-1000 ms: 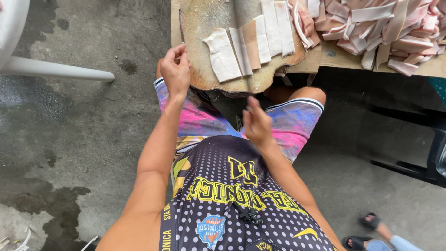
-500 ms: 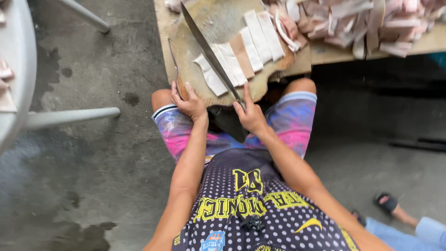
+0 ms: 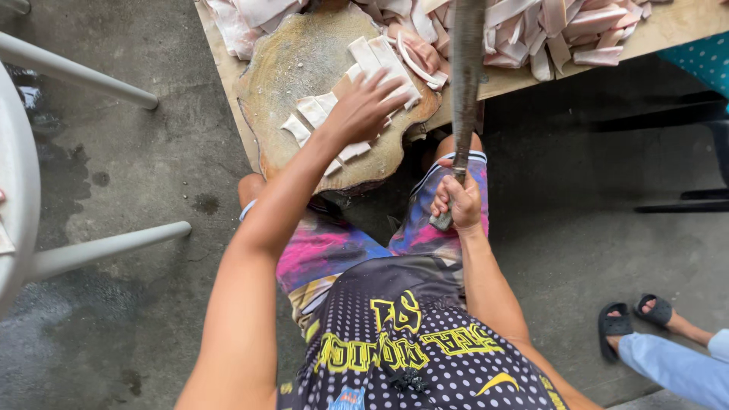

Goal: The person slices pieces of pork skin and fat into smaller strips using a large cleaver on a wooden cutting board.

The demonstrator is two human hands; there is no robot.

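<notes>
Right hand (image 3: 456,202) clenched around the handle of a long, broad-bladed steel cleaver (image 3: 465,83), blade raised and pointing away over the near edge of the plywood bench (image 3: 676,29). Left hand (image 3: 363,108) spread flat, fingers open, pressing down on a row of pale, flat strips of pork skin and fat (image 3: 328,114), gripping nothing. Strips laid side by side across the middle of a round, worn wooden chopping block cut from a tree trunk (image 3: 292,68), which sits at the bench's near left corner and overhangs the edge toward the lap. Heaped behind and to the right of the block, along the bench's far side, a big pile of similar pinkish-white cut strips (image 3: 566,26). Beneath the bench edge, knees in multicoloured tie-dye shorts (image 3: 334,247). Off to the left on the wet concrete floor (image 3: 114,159), legs of a white plastic chair (image 3: 91,247). At lower right, another person's feet in black slide sandals (image 3: 634,319).
</notes>
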